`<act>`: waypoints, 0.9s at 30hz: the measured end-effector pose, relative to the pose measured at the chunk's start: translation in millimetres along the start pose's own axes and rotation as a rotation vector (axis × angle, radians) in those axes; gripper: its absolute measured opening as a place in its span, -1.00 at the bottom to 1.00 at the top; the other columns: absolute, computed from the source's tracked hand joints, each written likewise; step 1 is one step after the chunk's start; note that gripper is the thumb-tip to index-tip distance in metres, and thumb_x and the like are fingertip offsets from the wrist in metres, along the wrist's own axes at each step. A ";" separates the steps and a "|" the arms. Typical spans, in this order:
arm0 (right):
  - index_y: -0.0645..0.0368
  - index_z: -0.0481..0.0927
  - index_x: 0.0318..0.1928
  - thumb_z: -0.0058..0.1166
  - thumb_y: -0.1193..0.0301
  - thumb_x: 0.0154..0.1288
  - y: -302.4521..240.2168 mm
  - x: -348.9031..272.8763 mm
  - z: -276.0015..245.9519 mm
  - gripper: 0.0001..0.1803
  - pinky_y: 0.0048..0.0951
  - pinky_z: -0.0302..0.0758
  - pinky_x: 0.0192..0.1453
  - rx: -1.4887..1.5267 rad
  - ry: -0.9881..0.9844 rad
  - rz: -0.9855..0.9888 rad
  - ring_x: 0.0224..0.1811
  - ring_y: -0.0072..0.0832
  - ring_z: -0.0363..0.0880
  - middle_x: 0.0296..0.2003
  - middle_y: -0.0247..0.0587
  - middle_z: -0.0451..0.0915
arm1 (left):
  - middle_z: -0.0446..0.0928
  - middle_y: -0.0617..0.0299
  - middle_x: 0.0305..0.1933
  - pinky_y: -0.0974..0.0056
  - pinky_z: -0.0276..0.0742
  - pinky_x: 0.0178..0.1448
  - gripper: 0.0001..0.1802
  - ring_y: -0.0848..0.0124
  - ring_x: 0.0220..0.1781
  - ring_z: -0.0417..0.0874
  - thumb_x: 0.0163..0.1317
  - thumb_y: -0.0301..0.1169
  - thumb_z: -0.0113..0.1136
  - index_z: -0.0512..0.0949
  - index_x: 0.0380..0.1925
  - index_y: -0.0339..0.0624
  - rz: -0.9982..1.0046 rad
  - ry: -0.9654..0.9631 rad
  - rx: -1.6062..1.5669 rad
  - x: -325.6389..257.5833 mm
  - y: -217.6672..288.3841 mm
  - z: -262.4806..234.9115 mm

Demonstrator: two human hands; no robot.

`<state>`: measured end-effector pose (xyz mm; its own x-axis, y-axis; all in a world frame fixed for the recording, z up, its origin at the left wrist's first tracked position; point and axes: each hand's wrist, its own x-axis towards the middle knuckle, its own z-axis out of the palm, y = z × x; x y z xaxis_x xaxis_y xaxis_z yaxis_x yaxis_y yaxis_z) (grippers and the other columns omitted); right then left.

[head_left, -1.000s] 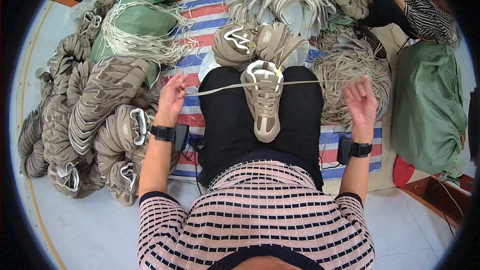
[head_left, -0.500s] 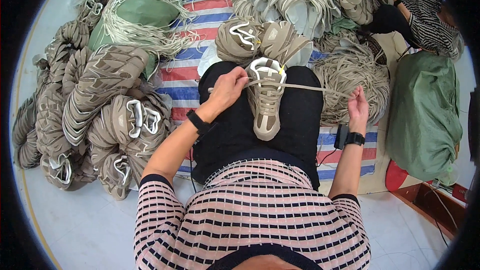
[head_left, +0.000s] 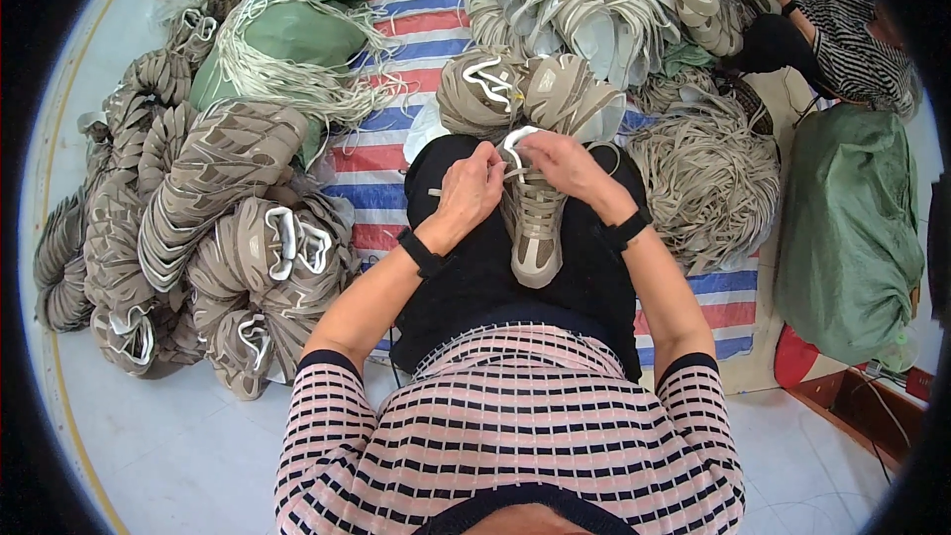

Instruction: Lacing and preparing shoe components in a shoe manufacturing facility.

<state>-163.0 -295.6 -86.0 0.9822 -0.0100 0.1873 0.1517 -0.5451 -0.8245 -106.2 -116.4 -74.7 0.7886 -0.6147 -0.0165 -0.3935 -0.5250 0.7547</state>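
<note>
A beige-and-brown shoe upper (head_left: pixel 538 238) rests between my thighs, toe toward me, a flat beige shoelace criss-crossed up its front. My left hand (head_left: pixel 472 188) is closed at the left of the collar, its fingertips pinching the shoelace; a short lace end pokes out on its left. Over the top of the shoe bends my right hand (head_left: pixel 567 168), closed beside the white collar lining. A loop of the lace (head_left: pixel 616 151) shows behind this hand. Its fingertips are partly hidden.
Bundled shoe uppers (head_left: pixel 223 178) pile up at left, with more (head_left: pixel 575 0) at the back. A heap of beige laces (head_left: pixel 708 183) lies right of my knees. Pale laces drape over a green sack (head_left: pixel 297 35); another green sack (head_left: pixel 847 228) stands right. A co-worker's striped sleeve (head_left: pixel 852 35) shows far right.
My right hand has come in from the far right, where it held the lace stretched out, to the top of the shoe. The left hand stays close to the collar.
</note>
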 end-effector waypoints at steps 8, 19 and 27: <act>0.23 0.54 -0.07 0.12 0.59 0.05 -9.1 -12.6 -4.1 -0.65 -0.51 0.41 -0.26 0.083 -0.112 0.043 -0.31 -0.51 0.48 -0.29 -0.25 0.51 | 0.53 -0.11 -0.54 -0.08 0.44 -0.35 -0.88 -0.11 -0.41 0.57 0.16 -0.42 0.06 0.40 -0.36 -0.24 0.176 -0.016 0.118 -17.7 2.2 2.8; 0.24 0.60 -0.21 0.00 0.46 0.25 3.2 -0.1 -10.4 -0.83 -0.53 0.39 -0.19 0.238 -0.141 0.176 -0.31 -0.51 0.45 -0.38 -0.28 0.47 | 0.53 -0.09 -0.52 -0.10 0.45 -0.31 -0.89 -0.11 -0.40 0.57 0.14 -0.40 0.03 0.44 -0.39 -0.20 0.098 -0.040 0.114 -5.2 -1.6 1.5; 0.17 0.59 -0.15 0.02 0.49 0.09 8.6 -10.0 2.1 -0.73 -0.35 0.47 0.00 0.058 -0.108 0.030 -0.14 -0.36 0.57 -0.23 -0.16 0.61 | 0.56 -0.16 -0.41 -0.10 0.48 -0.18 -0.71 -0.11 -0.30 0.58 0.11 -0.26 0.00 0.57 -0.43 -0.27 0.102 -0.032 0.180 12.8 -10.1 23.1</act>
<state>-171.3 -298.5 -96.2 0.9921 0.0666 0.1060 0.1251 -0.4969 -0.8588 -103.0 -132.6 -97.6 0.7261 -0.6869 0.0315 -0.5509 -0.5538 0.6243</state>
